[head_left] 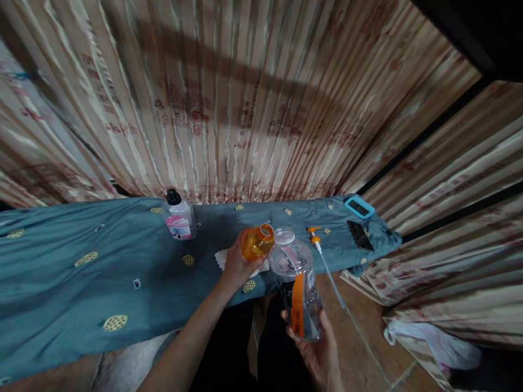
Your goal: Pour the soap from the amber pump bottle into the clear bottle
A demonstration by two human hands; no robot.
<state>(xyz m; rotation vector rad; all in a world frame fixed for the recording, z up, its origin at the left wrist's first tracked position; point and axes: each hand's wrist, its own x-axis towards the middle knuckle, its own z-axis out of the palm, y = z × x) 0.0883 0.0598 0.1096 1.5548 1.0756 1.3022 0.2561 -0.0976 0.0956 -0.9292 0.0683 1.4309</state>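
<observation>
You are tipping the orange bottle (256, 243), gripped in your left hand (237, 265), toward the clear bottle (296, 280) — uncapped, grasped by your right hand (316, 348); it's looking nearly empty — pouring barely begun.

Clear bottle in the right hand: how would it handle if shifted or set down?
The clear bottle looks empty, so probably light. Its thin plastic wall may flex under the right hand. Tall and uncapped, it might tip easily on the soft blue cloth.

Head camera looks forward and down, close over the table (61, 283)
</observation>
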